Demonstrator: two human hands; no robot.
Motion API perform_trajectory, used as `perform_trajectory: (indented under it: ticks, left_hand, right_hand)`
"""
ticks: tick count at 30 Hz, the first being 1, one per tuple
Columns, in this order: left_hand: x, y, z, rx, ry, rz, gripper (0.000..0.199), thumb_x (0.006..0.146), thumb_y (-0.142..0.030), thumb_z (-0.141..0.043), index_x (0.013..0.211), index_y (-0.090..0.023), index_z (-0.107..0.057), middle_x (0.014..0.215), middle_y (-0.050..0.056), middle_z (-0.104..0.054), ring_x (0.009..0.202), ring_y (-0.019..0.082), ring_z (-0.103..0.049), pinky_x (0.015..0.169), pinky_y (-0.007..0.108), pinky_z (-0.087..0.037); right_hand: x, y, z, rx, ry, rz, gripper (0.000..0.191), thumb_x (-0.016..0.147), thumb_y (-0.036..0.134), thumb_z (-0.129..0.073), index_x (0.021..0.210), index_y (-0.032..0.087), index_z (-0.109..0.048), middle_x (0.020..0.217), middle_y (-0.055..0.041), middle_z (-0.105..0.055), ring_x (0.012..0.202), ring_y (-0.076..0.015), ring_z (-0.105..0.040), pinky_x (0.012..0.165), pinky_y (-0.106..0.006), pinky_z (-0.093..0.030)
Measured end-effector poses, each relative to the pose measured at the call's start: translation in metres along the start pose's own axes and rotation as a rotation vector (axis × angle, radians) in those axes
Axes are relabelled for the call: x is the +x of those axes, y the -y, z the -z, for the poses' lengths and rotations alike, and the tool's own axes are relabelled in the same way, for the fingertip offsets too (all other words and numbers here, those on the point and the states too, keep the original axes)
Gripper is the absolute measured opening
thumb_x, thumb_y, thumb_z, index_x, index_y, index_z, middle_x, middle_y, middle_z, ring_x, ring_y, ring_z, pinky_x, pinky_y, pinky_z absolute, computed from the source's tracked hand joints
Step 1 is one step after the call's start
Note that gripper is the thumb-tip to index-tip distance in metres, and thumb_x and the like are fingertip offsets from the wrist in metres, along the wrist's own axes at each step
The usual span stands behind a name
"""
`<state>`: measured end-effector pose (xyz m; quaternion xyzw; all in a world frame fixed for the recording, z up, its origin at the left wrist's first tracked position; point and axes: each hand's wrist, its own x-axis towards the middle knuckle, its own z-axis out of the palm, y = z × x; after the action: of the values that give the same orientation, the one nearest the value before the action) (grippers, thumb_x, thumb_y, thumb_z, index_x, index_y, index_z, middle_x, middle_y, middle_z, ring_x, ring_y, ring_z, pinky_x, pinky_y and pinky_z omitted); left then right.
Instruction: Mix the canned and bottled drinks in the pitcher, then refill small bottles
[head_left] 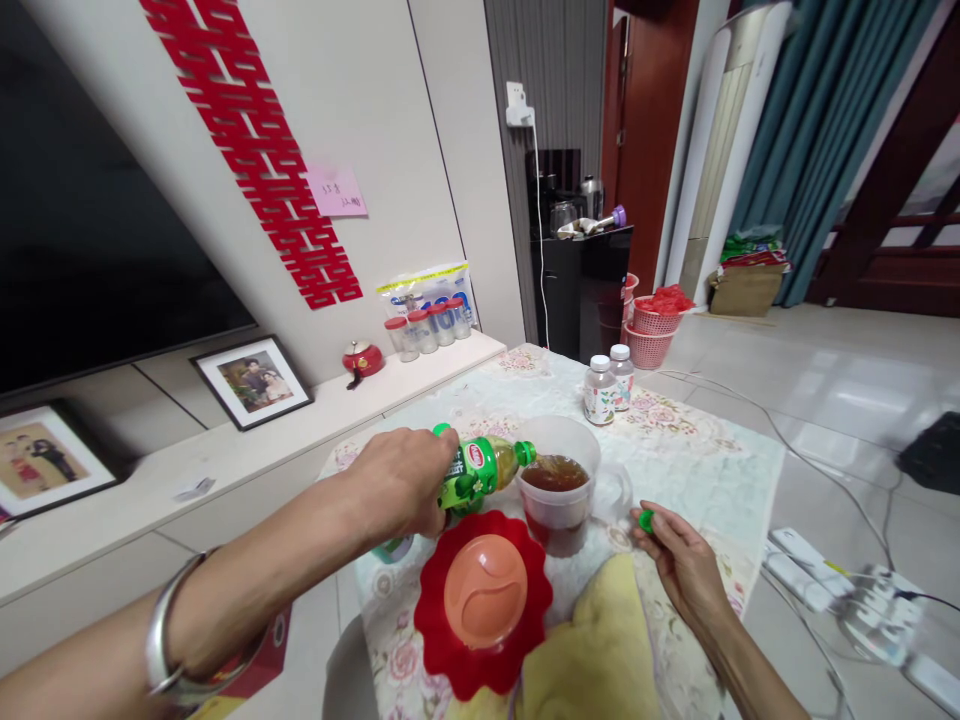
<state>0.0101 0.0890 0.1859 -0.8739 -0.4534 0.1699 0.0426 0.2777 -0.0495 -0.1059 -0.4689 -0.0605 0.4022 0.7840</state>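
Grasping bottle (480,470) in left grip (409,478), fingers wrapped round it; bottle tilted, mouth at pitcher (559,540) rim. Right grip (684,562): green cap (646,520) pinched in fingertips, near pitcher handle. Brown liquid (553,474) in pitcher. Pitcher on tabletop (724,485), just beside red plate (429,600). Orange piece (486,592) sits on plate. Yellow cloth (600,645) right of plate. Two white-capped jars (600,392) beyond pitcher.

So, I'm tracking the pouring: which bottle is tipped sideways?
The green-labelled bottle in the left hand, tilted toward the pitcher; the two white-capped bottles stand upright on the table.
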Motion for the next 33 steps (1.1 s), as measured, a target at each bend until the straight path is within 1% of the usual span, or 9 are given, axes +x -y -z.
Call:
perform_trajectory:
  ticks: [3,5,9,17,24,29,33]
  left_hand:
    - [0.002,0.001,0.003,0.086,0.047,-0.01,0.064,0.055,-0.035,-0.079,0.116,-0.021,-0.066,0.098,0.015,-0.078,0.09,0.037,-0.073,0.074,0.042,-0.055]
    - [0.004,0.002,0.003,0.093,0.047,-0.015,0.065,0.055,-0.037,-0.08,0.117,-0.022,-0.066,0.098,0.015,-0.078,0.09,0.036,-0.073,0.074,0.042,-0.055]
    - [0.006,0.003,0.004,0.108,0.049,-0.015,0.069,0.052,-0.039,-0.083,0.117,-0.022,-0.066,0.099,0.015,-0.078,0.091,0.037,-0.073,0.074,0.041,-0.055]
    - [0.008,-0.001,0.012,0.188,0.069,-0.03,0.074,0.052,-0.041,-0.087,0.121,-0.023,-0.066,0.103,0.014,-0.078,0.095,0.036,-0.074,0.076,0.04,-0.056]
    - [0.006,-0.011,0.026,0.217,0.064,-0.043,0.08,0.048,-0.032,-0.091,0.123,-0.022,-0.066,0.108,0.015,-0.078,0.099,0.036,-0.074,0.08,0.04,-0.057]
    - [0.009,-0.017,0.033,0.253,0.049,-0.06,0.075,0.05,-0.028,-0.091,0.121,-0.023,-0.068,0.106,0.014,-0.078,0.1,0.035,-0.073,0.083,0.041,-0.056]
    - [0.012,-0.022,0.037,0.268,0.03,-0.06,0.074,0.049,-0.023,-0.092,0.12,-0.024,-0.069,0.104,0.013,-0.078,0.098,0.035,-0.073,0.085,0.043,-0.054]
  right_hand:
    - [0.0,0.0,0.0,-0.002,0.0,-0.004,0.052,0.044,0.043,-0.104,0.085,0.018,-0.083,0.083,-0.0066,-0.083,0.062,-0.0141,-0.074,0.062,-0.019,-0.063]
    - [0.0,0.0,0.001,-0.004,0.0,-0.004,0.052,0.044,0.043,-0.104,0.084,0.018,-0.083,0.082,-0.0065,-0.083,0.063,-0.0143,-0.074,0.062,-0.019,-0.063]
    - [0.001,-0.001,0.001,-0.004,0.005,-0.002,0.052,0.045,0.044,-0.104,0.085,0.018,-0.083,0.083,-0.0062,-0.083,0.064,-0.014,-0.074,0.063,-0.019,-0.063]
    - [0.002,-0.002,0.003,-0.008,0.009,0.001,0.051,0.046,0.044,-0.104,0.086,0.018,-0.083,0.083,-0.0066,-0.083,0.064,-0.0148,-0.074,0.063,-0.021,-0.063]
    - [0.002,-0.001,0.002,-0.01,0.006,-0.002,0.051,0.046,0.044,-0.104,0.086,0.019,-0.083,0.083,-0.0069,-0.083,0.063,-0.0149,-0.073,0.062,-0.021,-0.063]
    - [0.002,-0.001,0.002,-0.012,0.009,-0.005,0.051,0.047,0.044,-0.103,0.086,0.019,-0.083,0.085,-0.0068,-0.083,0.064,-0.0146,-0.073,0.062,-0.021,-0.063]
    - [0.001,-0.001,0.002,-0.01,0.013,-0.005,0.051,0.048,0.044,-0.103,0.087,0.018,-0.083,0.085,-0.0069,-0.083,0.065,-0.0146,-0.073,0.063,-0.021,-0.063]
